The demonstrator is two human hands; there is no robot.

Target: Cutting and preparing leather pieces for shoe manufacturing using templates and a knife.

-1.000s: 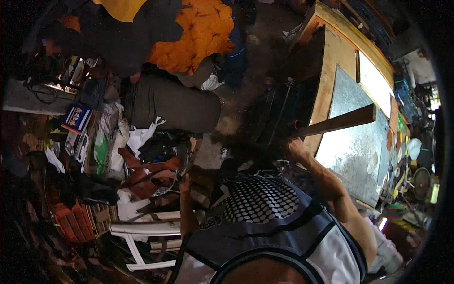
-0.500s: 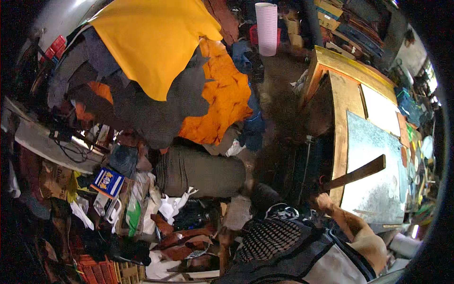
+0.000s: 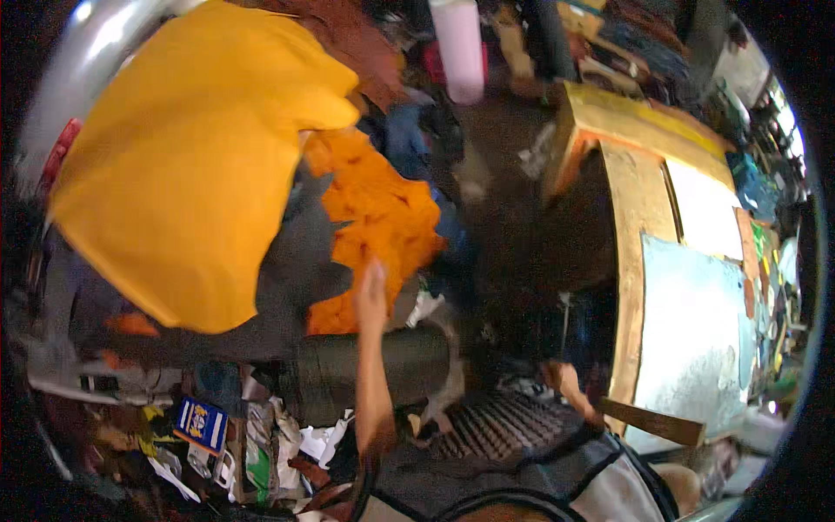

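My left hand [image 3: 371, 291] reaches forward over a mottled orange hide [image 3: 383, 204], its fingers stretched out and blurred; whether it touches the hide I cannot tell. A large smooth yellow leather sheet [image 3: 191, 165] lies to the left of that hide, over dark grey pieces [image 3: 304, 252]. My right hand [image 3: 561, 379] is closed, low on the right near the workbench. A flat wooden strip [image 3: 657, 423] runs out past the right forearm; its near end is hidden, but it lines up with the fist.
At right stands a wooden workbench [image 3: 622, 287] with a pale metal sheet [image 3: 691, 322] on it. A dark rolled bundle [image 3: 326, 365] lies below the hides. A white roll [image 3: 458, 52] stands at the back. Lower left holds scraps and a blue-and-white box [image 3: 202, 426].
My left arm has come into view over the orange hide. The right fist and wooden strip have swung lower, the strip now tilting downward. The yellow sheet sits lower and larger in the view.
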